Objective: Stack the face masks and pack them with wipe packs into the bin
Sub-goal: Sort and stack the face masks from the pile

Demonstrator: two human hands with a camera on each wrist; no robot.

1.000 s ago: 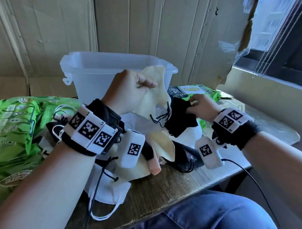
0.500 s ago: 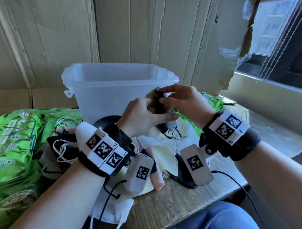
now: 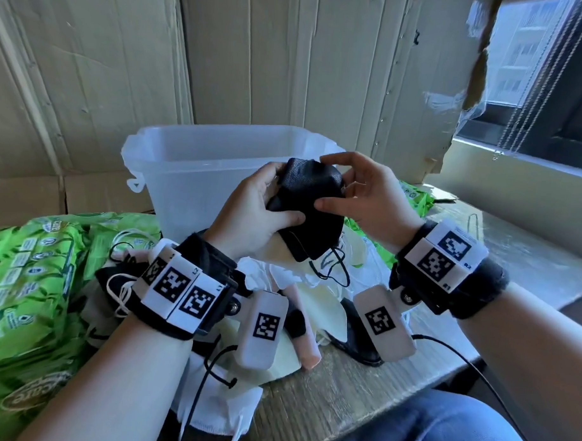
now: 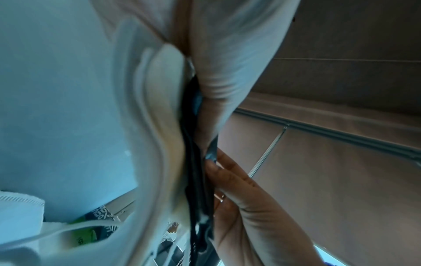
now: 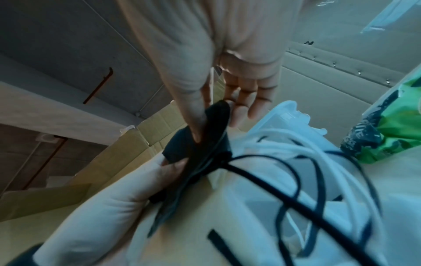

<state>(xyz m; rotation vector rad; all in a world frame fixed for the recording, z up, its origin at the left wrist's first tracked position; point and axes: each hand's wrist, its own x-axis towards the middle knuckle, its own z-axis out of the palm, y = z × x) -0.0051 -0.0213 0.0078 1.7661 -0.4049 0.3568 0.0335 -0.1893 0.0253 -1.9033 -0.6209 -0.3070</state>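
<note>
A black face mask (image 3: 311, 208) is being held up in front of the clear bin (image 3: 199, 171), above loose masks (image 3: 316, 293) lying on the surface (image 3: 343, 387). It is being gripped by the left hand (image 3: 250, 215) and pinched by the right hand (image 3: 373, 200). Green wipe packs (image 3: 27, 277) are lying left of the bin.
</note>
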